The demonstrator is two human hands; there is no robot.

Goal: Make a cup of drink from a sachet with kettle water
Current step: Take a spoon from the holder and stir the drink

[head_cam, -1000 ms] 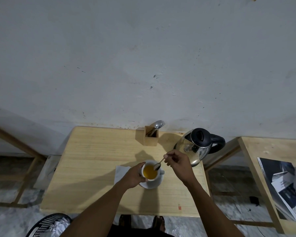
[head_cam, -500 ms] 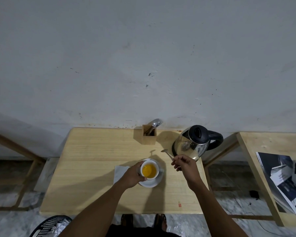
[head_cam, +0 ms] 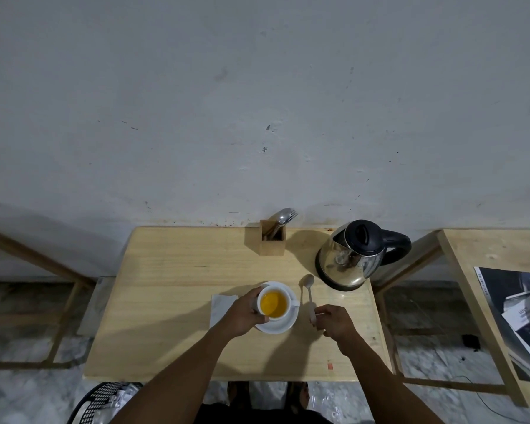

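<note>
White cup (head_cam: 275, 302) of orange drink on a saucer (head_cam: 278, 324), near the middle of the desk (head_cam: 172, 289). Left hand (head_cam: 248, 312) curled round the cup's left side, gripping it. Just right of the saucer, a spoon (head_cam: 309, 293) lying flat on the wood, bowl pointing toward the kettle (head_cam: 355, 255); right hand (head_cam: 334, 322) pinching the handle end between thumb and fingertips, or just letting it go, hard to tell which. Folded white paper (head_cam: 221, 304) under the left wrist, touching the saucer's left edge. Wooden holder (head_cam: 272, 238) with cutlery at the back by the wall, kettle to its right.

Judged as the close of stirring: drink mixed, spoon being laid aside. Next move, probably releasing the spoon fully and lifting or presenting the cup; calls for a level, steady lift, since the liquid sits fairly high.
</note>
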